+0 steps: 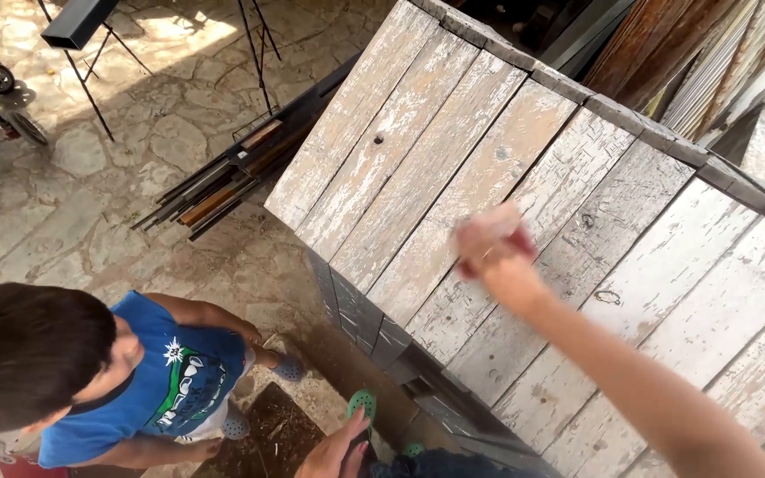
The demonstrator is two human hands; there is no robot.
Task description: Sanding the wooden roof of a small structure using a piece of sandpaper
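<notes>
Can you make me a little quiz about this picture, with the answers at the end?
1. True or false: the right hand is over the white-painted plank roof.
2. What lies on the stone paving beside the roof: A) a bundle of metal bars, B) a bucket, C) a ladder?
3. What colour is the shirt of the other person crouching below?

Key: 1 true. 2 A. 3 blue.

The right hand is blurred and grips something reddish. The left hand is low, near a green clog.
</notes>
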